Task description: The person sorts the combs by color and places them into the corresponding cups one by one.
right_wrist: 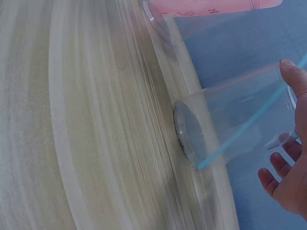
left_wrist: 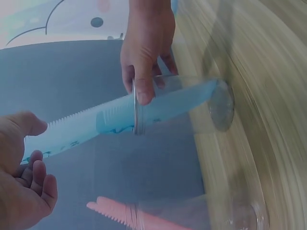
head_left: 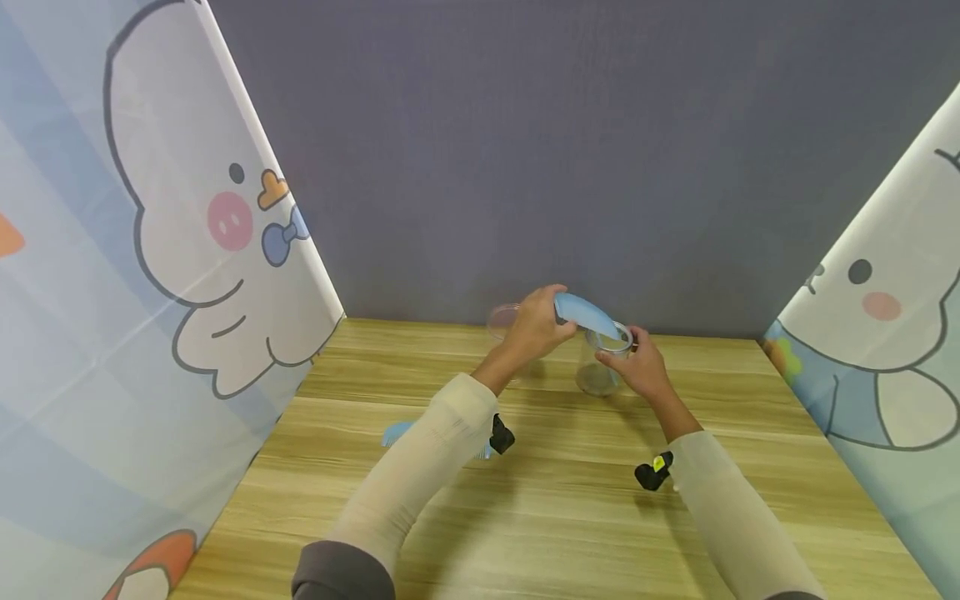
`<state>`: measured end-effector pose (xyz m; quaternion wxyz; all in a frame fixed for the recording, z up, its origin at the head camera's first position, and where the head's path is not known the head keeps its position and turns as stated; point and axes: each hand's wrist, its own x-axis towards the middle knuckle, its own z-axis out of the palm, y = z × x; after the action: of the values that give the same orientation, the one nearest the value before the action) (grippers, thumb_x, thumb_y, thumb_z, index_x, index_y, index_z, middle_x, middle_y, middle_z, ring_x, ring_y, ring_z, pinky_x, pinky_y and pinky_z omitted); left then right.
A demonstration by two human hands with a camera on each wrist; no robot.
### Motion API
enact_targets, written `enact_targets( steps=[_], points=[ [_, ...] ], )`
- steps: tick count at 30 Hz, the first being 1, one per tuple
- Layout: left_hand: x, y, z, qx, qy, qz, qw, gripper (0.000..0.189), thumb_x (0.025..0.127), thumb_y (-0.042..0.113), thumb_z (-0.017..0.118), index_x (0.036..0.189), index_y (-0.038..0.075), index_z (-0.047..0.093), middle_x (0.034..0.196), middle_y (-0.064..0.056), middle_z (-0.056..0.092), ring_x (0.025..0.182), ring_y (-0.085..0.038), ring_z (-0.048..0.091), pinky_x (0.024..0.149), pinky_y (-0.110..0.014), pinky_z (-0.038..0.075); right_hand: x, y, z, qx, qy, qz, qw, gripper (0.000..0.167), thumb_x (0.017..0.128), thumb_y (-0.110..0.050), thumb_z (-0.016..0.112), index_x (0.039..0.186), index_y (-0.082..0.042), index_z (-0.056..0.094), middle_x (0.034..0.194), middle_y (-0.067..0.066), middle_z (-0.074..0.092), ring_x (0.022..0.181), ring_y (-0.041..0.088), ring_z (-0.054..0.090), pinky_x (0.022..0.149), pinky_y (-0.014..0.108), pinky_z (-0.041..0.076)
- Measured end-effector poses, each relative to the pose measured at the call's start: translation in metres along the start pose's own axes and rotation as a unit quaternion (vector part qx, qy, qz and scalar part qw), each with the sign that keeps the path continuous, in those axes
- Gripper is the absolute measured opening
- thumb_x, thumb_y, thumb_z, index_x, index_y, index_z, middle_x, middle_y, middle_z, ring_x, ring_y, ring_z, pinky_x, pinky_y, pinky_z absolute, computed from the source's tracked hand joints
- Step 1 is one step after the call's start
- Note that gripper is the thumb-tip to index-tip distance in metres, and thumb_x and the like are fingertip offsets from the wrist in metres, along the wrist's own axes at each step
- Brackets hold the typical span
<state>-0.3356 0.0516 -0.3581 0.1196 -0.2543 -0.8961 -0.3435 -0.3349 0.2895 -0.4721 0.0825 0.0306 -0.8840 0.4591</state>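
My left hand (head_left: 534, 323) holds a blue comb (head_left: 585, 314) by its upper end. The comb's lower part is inside a clear jar (head_left: 597, 381), its tip reaching the jar's bottom in the right wrist view. My right hand (head_left: 639, 365) grips that jar at the rim, thumb on the near side. In the left wrist view the comb (left_wrist: 79, 127) slants through the jar's mouth, teeth along one edge, while my left hand (left_wrist: 21, 177) curls at its end. The jar stands upright on the table.
A second clear jar (head_left: 502, 319) with pink combs (left_wrist: 117, 213) stands to the left, partly behind my left hand. Another blue comb (head_left: 395, 432) lies on the wooden table (head_left: 555, 533) under my left forearm, partly hidden. A dark grey panel (head_left: 525, 150) rises behind the table.
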Motion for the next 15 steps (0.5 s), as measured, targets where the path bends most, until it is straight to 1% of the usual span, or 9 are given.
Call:
enact_targets(
  steps=[3,7,10,15],
  points=[
    [0.0020,0.0036,0.0026,-0.002,0.002,0.002,1.0000,0.062,0.093,0.020,0.073,0.146,-0.001,0.048,0.132,-0.015,0.064,0.121,-0.028,0.061,0.102,-0.037,0.052,0.0000,-0.0005,-0.0007,-0.002,-0.002,0.001,1.0000,0.092,0.093,-0.042,0.073,0.156,0.003,0.024,0.148,0.030,0.042,0.131,0.048,0.046,0.100,0.060,0.047],
    [0.0025,0.0058,0.0040,-0.027,0.003,-0.004,0.9996,0.061,0.097,0.021,0.070,0.148,-0.001,0.045,0.123,-0.013,0.065,0.113,-0.025,0.062,0.095,-0.033,0.053,-0.0001,-0.0016,0.0004,-0.005,-0.001,0.000,1.0000,0.091,0.093,-0.042,0.073,0.155,0.004,0.026,0.146,0.030,0.044,0.128,0.047,0.048,0.098,0.059,0.048],
    [0.0027,0.0059,0.0047,-0.042,0.001,-0.009,0.9991,0.061,0.099,0.023,0.068,0.149,0.000,0.043,0.126,-0.012,0.065,0.117,-0.025,0.063,0.097,-0.032,0.054,0.0001,-0.0018,0.0011,-0.006,0.001,0.000,1.0000,0.090,0.093,-0.042,0.073,0.155,0.005,0.027,0.145,0.030,0.045,0.128,0.047,0.048,0.098,0.058,0.048],
    [0.0047,0.0051,0.0060,-0.062,-0.007,-0.007,0.9980,0.064,0.100,0.025,0.068,0.153,0.002,0.040,0.136,-0.012,0.064,0.122,-0.029,0.065,0.099,-0.036,0.056,0.0004,-0.0016,0.0012,-0.008,0.003,0.000,1.0000,0.090,0.092,-0.042,0.074,0.154,0.005,0.028,0.146,0.031,0.045,0.128,0.045,0.048,0.097,0.056,0.047]
  ],
)
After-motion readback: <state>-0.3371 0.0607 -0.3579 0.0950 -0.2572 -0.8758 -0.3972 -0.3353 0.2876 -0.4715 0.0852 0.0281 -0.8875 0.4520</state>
